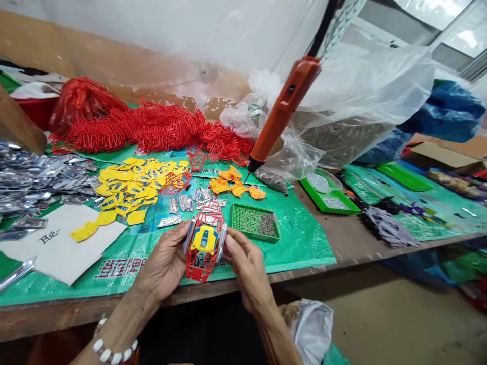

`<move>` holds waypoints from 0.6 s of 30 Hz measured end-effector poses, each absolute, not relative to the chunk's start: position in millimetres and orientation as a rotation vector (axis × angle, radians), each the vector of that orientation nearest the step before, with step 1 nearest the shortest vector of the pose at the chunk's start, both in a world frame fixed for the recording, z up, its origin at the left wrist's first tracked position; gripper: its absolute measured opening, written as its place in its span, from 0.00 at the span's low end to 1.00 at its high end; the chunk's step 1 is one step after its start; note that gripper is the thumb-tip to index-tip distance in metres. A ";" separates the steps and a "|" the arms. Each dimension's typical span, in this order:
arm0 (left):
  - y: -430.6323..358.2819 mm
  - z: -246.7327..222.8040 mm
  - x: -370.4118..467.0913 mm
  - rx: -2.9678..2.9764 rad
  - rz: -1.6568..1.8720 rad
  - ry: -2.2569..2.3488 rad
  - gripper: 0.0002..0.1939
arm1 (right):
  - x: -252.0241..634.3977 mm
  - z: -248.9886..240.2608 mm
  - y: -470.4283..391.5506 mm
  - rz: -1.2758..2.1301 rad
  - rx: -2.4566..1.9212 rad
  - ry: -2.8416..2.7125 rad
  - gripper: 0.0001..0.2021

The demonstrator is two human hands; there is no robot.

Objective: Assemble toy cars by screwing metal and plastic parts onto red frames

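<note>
A red lattice frame (197,272) with a yellow and blue plate (204,239) on its middle and silver pieces along both sides is held over the table's front edge. My left hand (164,261) grips its left side, fingers closed at the silver piece. On the right side my right hand (245,261) pinches the other silver piece (221,244). Just behind the right hand lies a green tray (249,234) of small screws. Loose silver pieces (186,203) lie behind the held frame.
An orange power screwdriver (285,106) hangs tip down near orange parts (238,189). Yellow plates (131,185), silver parts (41,170) and a white card (63,243) lie left. Red frames (152,126) are heaped behind. Rightward are a green tray (323,204) and grey cloth (384,225).
</note>
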State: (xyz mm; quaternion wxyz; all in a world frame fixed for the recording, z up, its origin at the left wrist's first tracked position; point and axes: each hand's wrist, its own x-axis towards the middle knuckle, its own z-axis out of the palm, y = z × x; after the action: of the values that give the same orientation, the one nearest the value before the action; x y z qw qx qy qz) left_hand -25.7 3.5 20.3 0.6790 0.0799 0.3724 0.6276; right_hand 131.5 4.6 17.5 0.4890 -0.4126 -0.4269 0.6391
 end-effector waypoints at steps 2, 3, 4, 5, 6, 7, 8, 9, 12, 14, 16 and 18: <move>2.5 18.2 -25.5 0.223 1.343 0.837 0.04 | 126.3 12.3 0.8 1.716 -0.904 -0.955 0.14; 1.7 17.4 -26.0 0.248 1.312 0.841 0.06 | 124.9 11.2 0.7 1.745 -0.871 -0.936 0.14; 0.6 16.8 -26.7 0.270 1.294 0.849 0.06 | 124.1 10.6 1.4 1.751 -0.855 -0.925 0.14; -0.6 16.4 -27.5 0.290 1.284 0.861 0.07 | 123.7 10.4 2.5 1.750 -0.849 -0.919 0.14; -1.9 16.5 -28.4 0.309 1.289 0.880 0.07 | 123.6 10.3 3.9 1.755 -0.841 -0.913 0.14; -3.4 17.0 -29.2 0.328 1.308 0.905 0.08 | 123.5 10.1 5.2 1.758 -0.833 -0.910 0.15; -5.0 18.0 -29.7 0.351 1.336 0.938 0.10 | 123.2 9.8 6.3 1.757 -0.828 -0.908 0.15; -6.7 19.5 -30.0 0.389 1.369 0.977 0.12 | 122.6 9.4 7.1 1.750 -0.827 -0.910 0.15; -12.8 25.5 -29.1 0.576 1.410 1.111 0.26 | 117.8 9.1 6.7 1.700 -0.849 -0.943 0.14; -16.9 29.5 -27.6 0.722 1.378 1.209 0.37 | 111.9 11.7 3.8 1.668 -0.865 -0.992 0.13; -20.6 32.6 -27.0 0.804 1.324 1.302 0.46 | 104.5 17.1 -0.7 1.677 -0.854 -1.061 0.13; -23.8 35.1 -29.4 0.818 1.258 1.323 0.49 | 97.3 23.8 -4.9 1.691 -0.829 -1.170 0.14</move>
State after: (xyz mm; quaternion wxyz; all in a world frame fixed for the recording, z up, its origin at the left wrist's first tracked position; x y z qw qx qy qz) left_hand -29.4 -23.8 35.1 0.5400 0.3443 0.5567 0.5290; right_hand 97.3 -4.9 23.8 0.4458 -0.3348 -0.4723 0.6827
